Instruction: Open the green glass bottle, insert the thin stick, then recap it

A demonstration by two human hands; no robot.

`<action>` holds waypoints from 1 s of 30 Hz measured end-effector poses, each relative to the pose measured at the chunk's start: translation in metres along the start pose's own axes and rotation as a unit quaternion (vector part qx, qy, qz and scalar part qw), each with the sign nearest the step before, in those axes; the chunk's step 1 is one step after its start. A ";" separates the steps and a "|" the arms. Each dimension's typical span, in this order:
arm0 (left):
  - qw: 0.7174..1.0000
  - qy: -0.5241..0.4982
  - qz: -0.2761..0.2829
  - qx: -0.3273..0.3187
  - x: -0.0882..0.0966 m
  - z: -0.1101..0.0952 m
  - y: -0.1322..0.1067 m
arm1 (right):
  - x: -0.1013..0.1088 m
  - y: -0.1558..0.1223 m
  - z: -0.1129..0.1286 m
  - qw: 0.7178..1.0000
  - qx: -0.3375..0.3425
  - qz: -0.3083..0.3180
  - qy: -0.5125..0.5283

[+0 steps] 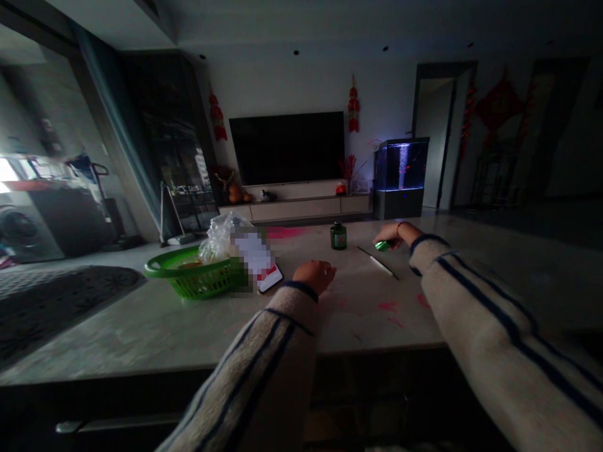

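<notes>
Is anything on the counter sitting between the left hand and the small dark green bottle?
Nothing visible does. The left hand rests on bare counter, and the stretch up to the green bottle is open. The thin stick lies off to the right, nearer the right hand, which holds a small green cap.

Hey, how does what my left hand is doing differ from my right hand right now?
The left hand rests loosely closed on the countertop and appears to hold nothing, while the right hand grips a small green object. The left hand sits nearer the green basket; the right hand reaches farther, beside the small dark bottle and a thin stick. Both wear striped cream sleeves.
</notes>
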State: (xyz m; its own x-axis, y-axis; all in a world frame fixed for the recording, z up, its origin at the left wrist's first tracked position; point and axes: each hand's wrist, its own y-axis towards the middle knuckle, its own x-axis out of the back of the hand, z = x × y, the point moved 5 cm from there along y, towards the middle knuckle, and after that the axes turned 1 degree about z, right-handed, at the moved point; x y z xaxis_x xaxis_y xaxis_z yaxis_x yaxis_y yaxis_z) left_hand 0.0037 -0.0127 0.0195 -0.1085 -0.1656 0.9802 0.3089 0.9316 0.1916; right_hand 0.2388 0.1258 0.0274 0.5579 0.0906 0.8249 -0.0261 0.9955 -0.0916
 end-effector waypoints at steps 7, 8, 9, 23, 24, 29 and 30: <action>1.000 0.013 -0.009 0.003 0.001 -0.001 -0.004 | -0.012 0.010 0.054 0.979 0.021 0.129 0.157; 1.000 0.014 -0.010 0.003 0.001 -0.001 -0.005 | -0.011 0.015 0.065 0.978 0.047 0.097 0.177; 1.000 0.016 -0.009 0.004 0.001 -0.001 -0.005 | -0.009 0.021 0.075 0.976 0.076 0.054 0.195; 0.996 0.049 -0.021 0.069 0.010 0.007 -0.008 | -0.016 0.059 0.116 0.932 0.181 -0.312 0.025; 0.996 0.048 -0.025 0.066 0.010 0.007 -0.008 | -0.017 0.061 0.114 0.936 0.179 -0.302 0.023; 0.997 0.045 -0.020 0.058 0.009 0.007 -0.007 | -0.018 0.064 0.111 0.944 0.219 -0.249 0.005; 0.997 0.044 -0.020 0.059 0.009 0.007 -0.007 | -0.017 0.063 0.109 0.945 0.219 -0.243 0.010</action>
State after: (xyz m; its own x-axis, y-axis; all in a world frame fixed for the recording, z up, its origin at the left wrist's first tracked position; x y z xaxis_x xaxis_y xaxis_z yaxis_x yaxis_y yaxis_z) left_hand -0.0063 -0.0182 0.0265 -0.0334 -0.2254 0.9737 0.1922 0.9546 0.2276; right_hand 0.1367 0.1906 0.0683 0.6071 -0.3766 0.6997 -0.1016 0.8366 0.5384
